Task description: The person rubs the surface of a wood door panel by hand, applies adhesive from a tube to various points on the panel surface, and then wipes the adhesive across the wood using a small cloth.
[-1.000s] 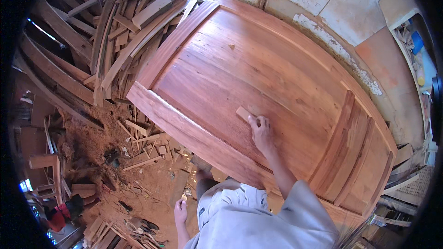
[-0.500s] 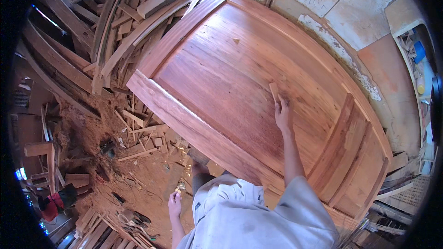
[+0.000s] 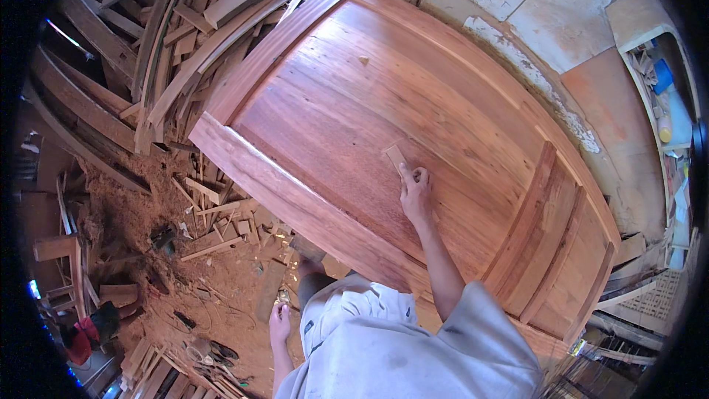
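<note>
Fingers [image 3: 421,175] of the right hand [image 3: 417,198] are drawn together in a pinch, gripping one end of a small tan block [image 3: 396,156] on a broad reddish wooden panel [image 3: 332,103]. That panel has a raised frame [image 3: 277,191], with crossbars [image 3: 521,222] toward its right end. Timber offcuts [image 3: 251,11] are heaped beyond it on the left, near a sawdust-strewn floor [image 3: 229,284]. Most of the block juts past those fingers, away from the person [image 3: 413,355] and slightly leftward. The left hand [image 3: 280,324] hangs low beside the pale shorts [image 3: 362,297], half curled; from where I stand, I can't tell whether it holds anything.
</note>
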Tool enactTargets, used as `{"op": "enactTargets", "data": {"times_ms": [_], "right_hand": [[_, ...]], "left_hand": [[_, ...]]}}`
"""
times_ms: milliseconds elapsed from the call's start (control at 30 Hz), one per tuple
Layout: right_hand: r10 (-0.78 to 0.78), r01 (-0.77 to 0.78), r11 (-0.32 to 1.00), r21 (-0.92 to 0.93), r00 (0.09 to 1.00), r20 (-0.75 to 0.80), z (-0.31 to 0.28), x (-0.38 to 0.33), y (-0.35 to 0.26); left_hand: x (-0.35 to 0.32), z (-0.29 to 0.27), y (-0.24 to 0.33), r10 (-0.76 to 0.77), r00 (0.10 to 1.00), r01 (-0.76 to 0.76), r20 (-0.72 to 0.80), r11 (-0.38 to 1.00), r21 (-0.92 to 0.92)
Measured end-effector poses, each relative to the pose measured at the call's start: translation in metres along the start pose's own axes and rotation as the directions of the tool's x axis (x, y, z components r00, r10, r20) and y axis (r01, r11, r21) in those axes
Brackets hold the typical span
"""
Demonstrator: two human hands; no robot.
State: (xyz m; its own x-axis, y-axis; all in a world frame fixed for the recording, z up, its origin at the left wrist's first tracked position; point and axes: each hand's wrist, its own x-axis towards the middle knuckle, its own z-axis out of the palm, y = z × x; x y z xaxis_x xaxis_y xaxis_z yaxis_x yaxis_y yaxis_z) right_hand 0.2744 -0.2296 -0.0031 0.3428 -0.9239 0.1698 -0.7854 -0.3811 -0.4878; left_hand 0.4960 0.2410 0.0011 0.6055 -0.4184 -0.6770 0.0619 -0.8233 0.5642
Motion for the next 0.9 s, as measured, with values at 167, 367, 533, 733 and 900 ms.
{"op": "enactTargets", "data": {"times_ms": [167, 367, 533, 733, 900], "right_hand": [[0.027, -0.039, 0.993, 0.109, 0.994, 0.107, -0.025, -0.023, -0.033], [-0.136, 0.158, 0.975, -0.158, 0.980, 0.143, -0.014, -0.027, -0.034], [-0.068, 0.079, 0.983, -0.164, 0.995, 0.073, -0.003, 0.012, -0.023], [-0.069, 0.069, 0.998, 0.004, 0.997, -0.042, -0.005, 0.053, 0.026], [0.006, 0.025, 0.941, 0.338, 0.996, -0.090, -0.023, 0.045, 0.067]], "left_hand": [[0.000, -0.013, 0.009, 0.025, 0.997, -0.031, -0.072, 0.996, -0.084], [-0.007, -0.008, -0.011, -0.068, 0.996, 0.063, -0.054, 0.994, -0.089], [-0.006, 0.000, -0.046, -0.109, 0.993, 0.106, -0.034, 0.991, -0.082], [-0.003, 0.007, -0.011, -0.063, 0.998, 0.061, -0.016, 0.993, -0.106], [-0.005, 0.001, -0.019, -0.070, 0.993, 0.051, -0.090, 0.980, -0.194]]}}
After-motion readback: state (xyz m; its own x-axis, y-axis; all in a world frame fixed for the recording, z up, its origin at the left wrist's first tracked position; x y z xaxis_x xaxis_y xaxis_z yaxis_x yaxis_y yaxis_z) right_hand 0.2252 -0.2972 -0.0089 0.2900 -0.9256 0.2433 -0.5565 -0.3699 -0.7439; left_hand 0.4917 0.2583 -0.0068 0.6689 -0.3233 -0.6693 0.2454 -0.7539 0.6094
